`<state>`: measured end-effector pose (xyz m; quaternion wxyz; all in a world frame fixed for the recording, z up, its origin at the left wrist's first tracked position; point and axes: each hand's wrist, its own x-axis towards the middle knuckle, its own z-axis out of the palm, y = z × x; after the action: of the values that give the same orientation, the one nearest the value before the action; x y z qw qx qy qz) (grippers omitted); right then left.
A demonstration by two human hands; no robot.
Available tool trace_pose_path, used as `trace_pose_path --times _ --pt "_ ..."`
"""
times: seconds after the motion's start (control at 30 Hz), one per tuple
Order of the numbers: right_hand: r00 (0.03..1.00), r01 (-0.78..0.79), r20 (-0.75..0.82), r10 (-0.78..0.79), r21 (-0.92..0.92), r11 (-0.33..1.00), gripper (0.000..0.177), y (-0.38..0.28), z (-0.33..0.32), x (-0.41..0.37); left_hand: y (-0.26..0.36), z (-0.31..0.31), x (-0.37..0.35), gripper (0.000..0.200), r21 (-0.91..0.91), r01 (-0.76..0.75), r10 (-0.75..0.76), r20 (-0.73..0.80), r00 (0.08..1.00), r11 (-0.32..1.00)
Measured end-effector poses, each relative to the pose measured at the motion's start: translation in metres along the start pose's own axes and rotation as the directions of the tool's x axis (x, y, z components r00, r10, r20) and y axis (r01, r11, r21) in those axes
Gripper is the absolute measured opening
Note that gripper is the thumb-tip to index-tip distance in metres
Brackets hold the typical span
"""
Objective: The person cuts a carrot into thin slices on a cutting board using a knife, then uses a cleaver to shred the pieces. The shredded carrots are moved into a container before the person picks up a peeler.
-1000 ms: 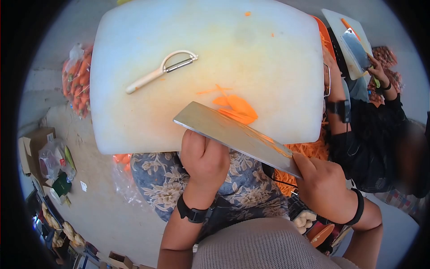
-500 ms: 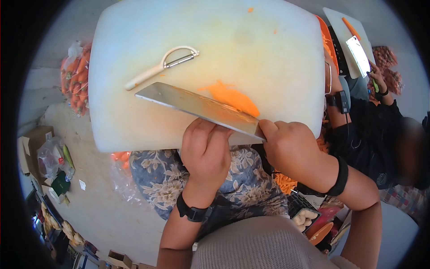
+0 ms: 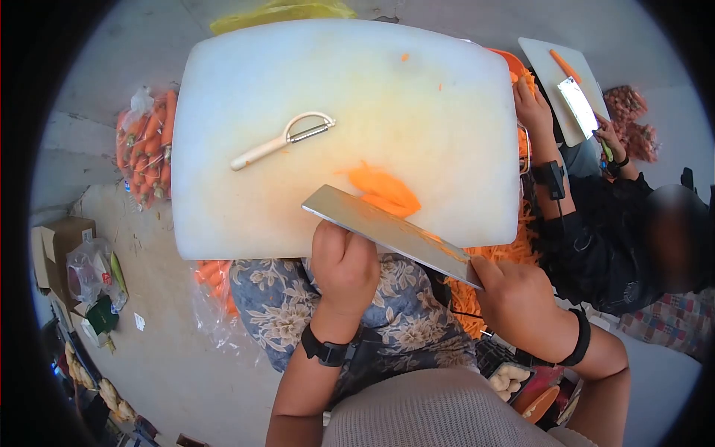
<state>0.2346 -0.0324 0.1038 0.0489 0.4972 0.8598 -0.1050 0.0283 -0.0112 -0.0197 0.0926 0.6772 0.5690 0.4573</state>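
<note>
My right hand [image 3: 521, 305] is closed round the handle end of a wide cleaver [image 3: 391, 235], whose blade slants up to the left over the near part of the white cutting board [image 3: 447, 134]. At the board's near edge my left hand [image 3: 344, 264] has its fingers curled in against the blade's lower edge; whether they hold anything is hidden. Sliced orange carrot [image 3: 383, 190] lies in a small pile just beyond the blade. A cream-coloured peeler [image 3: 272, 147] rests on the board to the left.
Bagged carrots [image 3: 149, 145] stand left of the board. Shredded carrot [image 3: 465, 305] is below its right side. At the right a co-worker's hand [image 3: 532, 108] reaches an orange container [image 3: 508, 59]; beyond is another board [image 3: 540, 67] with a cleaver [image 3: 577, 106].
The cleaver and my right hand have moved right and toward my body, baring more of the carrot slices. My left hand stays near the board's edge. The view has shifted slightly.
</note>
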Motion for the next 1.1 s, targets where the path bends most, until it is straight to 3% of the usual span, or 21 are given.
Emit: trace_pose_path --times 0.27,0.47,0.57,1.0,1.1 --pt "0.999 0.003 0.049 0.001 -0.071 0.997 0.011 -0.003 0.002 -0.001 0.0 -0.002 0.001 0.027 -0.034 0.012 -0.012 0.005 1.0 0.999" --pt "0.998 0.04 0.052 -0.041 0.02 0.999 0.009 0.004 0.04 0.051 0.004 -0.004 0.003 0.024 -0.051 0.002 0.0 0.025 1.0 0.999" --pt "0.999 -0.012 0.031 0.011 0.034 0.999 0.009 -0.001 0.05 0.061 0.004 -0.002 0.003 0.019 -0.041 0.022 -0.022 -0.006 1.0 0.999" --pt "0.998 0.011 -0.058 -0.011 -0.008 1.0 0.012 -0.007 0.015 0.006 0.001 -0.003 0.002 0.028 -0.024 -0.004 0.003 -0.051 0.999 1.0" --pt "1.0 -0.025 0.01 0.025 -0.028 0.999 0.014 -0.008 0.009 0.001 -0.001 -0.003 0.003 0.028 -0.04 0.006 -0.007 -0.049 0.999 0.999"
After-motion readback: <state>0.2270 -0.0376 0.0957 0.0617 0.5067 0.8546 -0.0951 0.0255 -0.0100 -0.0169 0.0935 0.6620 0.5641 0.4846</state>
